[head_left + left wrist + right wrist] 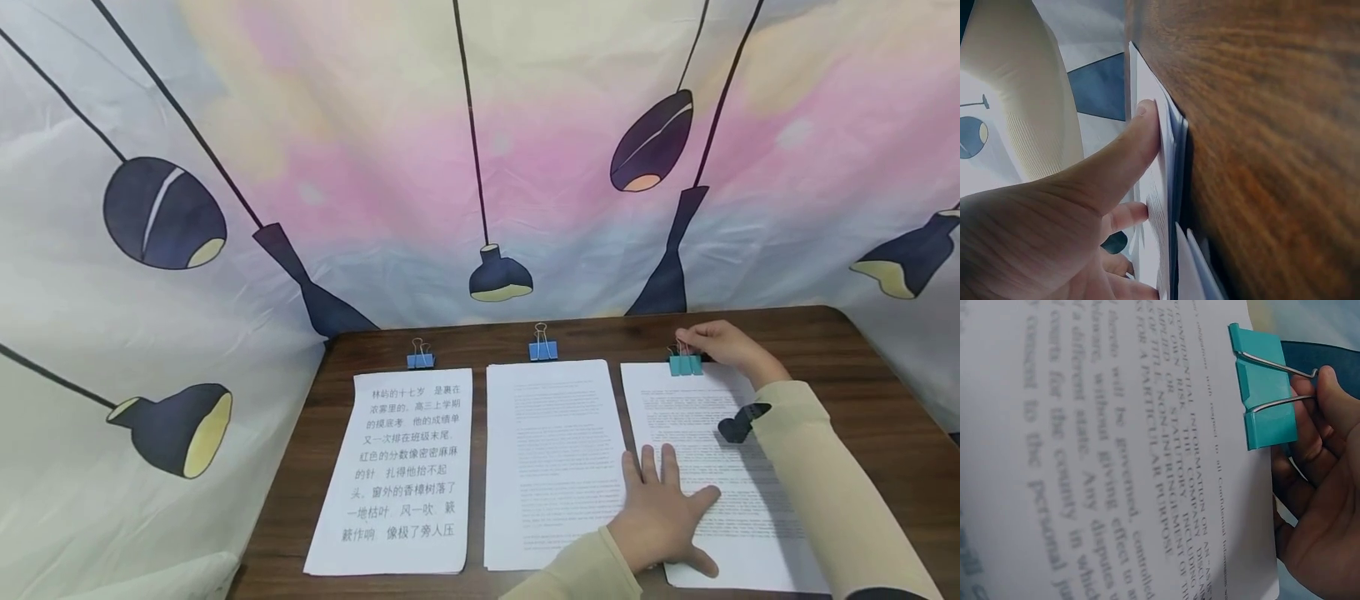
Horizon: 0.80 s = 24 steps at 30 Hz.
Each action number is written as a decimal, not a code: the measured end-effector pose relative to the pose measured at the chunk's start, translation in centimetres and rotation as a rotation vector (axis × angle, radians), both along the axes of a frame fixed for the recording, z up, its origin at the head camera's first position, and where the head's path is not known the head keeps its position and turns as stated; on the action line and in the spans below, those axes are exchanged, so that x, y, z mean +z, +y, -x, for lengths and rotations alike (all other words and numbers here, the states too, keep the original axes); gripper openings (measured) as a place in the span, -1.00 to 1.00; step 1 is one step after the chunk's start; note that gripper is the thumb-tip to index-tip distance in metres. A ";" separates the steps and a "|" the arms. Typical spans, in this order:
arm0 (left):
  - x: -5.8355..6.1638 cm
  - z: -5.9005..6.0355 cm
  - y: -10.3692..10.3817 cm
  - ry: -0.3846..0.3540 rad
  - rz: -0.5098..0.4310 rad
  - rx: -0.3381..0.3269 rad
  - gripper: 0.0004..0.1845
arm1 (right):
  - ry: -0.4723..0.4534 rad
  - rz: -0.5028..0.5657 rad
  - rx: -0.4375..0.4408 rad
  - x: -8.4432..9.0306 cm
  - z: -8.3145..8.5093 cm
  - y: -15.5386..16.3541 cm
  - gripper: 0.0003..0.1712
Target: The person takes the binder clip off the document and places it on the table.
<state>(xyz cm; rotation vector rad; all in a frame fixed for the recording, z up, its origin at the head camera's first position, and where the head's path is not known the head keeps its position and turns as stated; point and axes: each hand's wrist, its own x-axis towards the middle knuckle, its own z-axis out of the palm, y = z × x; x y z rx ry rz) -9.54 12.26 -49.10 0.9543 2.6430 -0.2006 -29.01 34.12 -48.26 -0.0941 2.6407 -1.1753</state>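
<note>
My right hand (733, 348) pinches the wire handles of a teal binder clip (686, 365) at the top edge of the right-hand paper stack (675, 417). The right wrist view shows the clip (1267, 394) over the edge of the printed sheets, thumb and fingers at its silver handles. My left hand (658, 512) lies spread on the lower left part of that stack, over its left edge. In the left wrist view the thumb (1138, 140) presses on the top sheet near the stack's edge.
Left of that stack lie a middle paper stack (551, 450) with small print and a left stack (405, 475) with large Chinese characters. Blue binder clips (421, 360) stand at their top edges. A lamp-patterned cloth (390, 167) hangs behind the brown wooden table (288, 500).
</note>
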 end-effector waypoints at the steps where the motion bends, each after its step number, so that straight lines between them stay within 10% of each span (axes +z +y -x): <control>1: 0.0 0.0 0.0 -0.002 -0.003 0.001 0.06 | 0.000 0.004 -0.003 0.0 0.0 0.0 -0.33; 24: -0.4 0.2 0.0 -0.027 -0.052 0.002 0.06 | 0.055 0.027 -0.025 -0.6 0.2 0.0 -0.31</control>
